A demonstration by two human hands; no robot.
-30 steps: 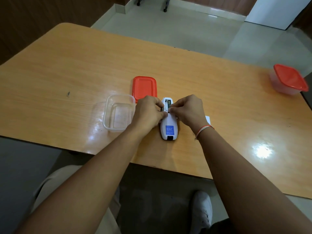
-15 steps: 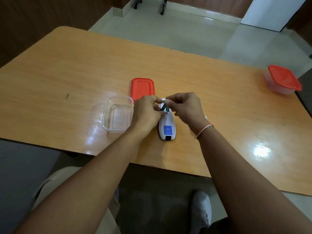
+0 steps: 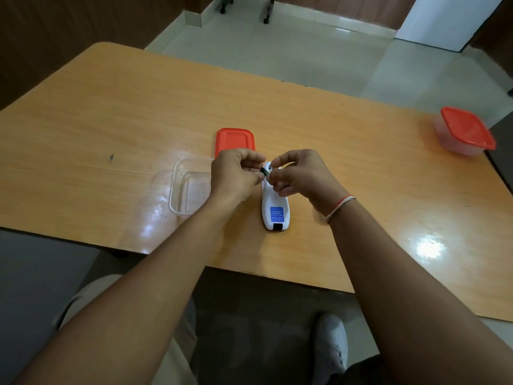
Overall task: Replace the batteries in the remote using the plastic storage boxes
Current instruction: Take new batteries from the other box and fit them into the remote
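Pinching a small dark battery between our left hand and right hand, fingertips of both clamped on it just above the far end of the white remote. Remote lies back-up on the table; its blue label has print too small to read. Open clear box just left, red lid beyond it. Lidded box far right.
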